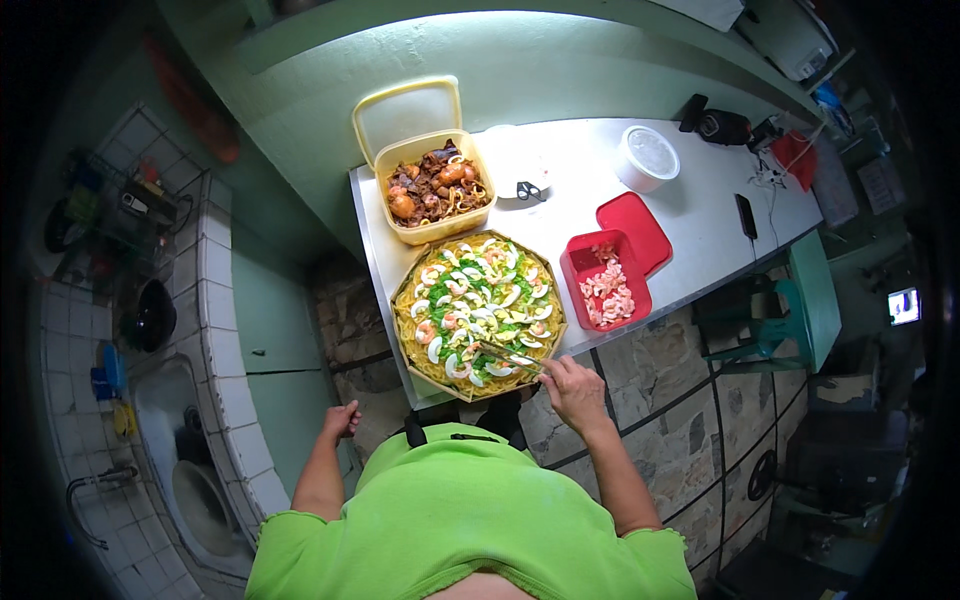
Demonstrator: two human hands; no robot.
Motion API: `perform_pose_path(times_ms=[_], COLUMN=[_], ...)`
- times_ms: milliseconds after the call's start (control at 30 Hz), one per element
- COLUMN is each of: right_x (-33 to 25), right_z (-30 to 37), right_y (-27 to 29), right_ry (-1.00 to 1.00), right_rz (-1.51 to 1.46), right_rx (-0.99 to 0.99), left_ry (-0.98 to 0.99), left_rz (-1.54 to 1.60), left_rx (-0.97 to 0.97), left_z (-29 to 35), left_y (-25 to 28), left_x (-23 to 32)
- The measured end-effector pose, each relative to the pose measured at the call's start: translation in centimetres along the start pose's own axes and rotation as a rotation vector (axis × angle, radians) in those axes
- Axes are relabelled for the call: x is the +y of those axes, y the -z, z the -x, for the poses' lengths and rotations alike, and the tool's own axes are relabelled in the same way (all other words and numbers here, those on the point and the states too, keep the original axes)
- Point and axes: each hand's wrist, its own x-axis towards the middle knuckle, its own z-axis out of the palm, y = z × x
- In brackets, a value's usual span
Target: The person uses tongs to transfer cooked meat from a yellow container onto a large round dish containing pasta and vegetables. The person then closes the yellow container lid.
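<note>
Our right hand grips the tongs, tips down in the egg slices on our noodles. Our left hand is by our side; we can't tell if it's closed. We seem to be fixing the topping, so next we'd need a soft touch. The noodles fill a many-sided tray at the table's edge. Beyond, a red box holds shrimp; a yellow tub holds dark stew.
</note>
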Motion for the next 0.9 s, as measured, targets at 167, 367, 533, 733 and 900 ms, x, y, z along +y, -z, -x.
perform_pose_path(times_ms=[167,367,533,733,900], right_x=[3.6,13.2,15.1,15.8,15.6], right_z=[-0.3,-2.1,-2.3,-2.6,-1.5], right_y=[2.7,5.6,4.4,3.6,5.3], right_ry=[-0.111,-0.444,-0.56,-0.561,-0.449], right_rz=[-0.306,0.111,0.243,0.269,0.077], right_rx=[0.197,0.337,0.152,0.104,0.232], left_ry=[0.019,0.052,0.029,0.03,0.056], left_rz=[0.041,-0.029,-0.033,-0.016,-0.026], left_rx=[-0.016,-0.009,0.005,0.013,0.018], left_z=[0.3,0.1,0.0,0.5,1.2], left_y=[0.7,0.7,0.9,0.8,0.6], left_x=[-0.3,-0.6,-0.2,0.5,0.7])
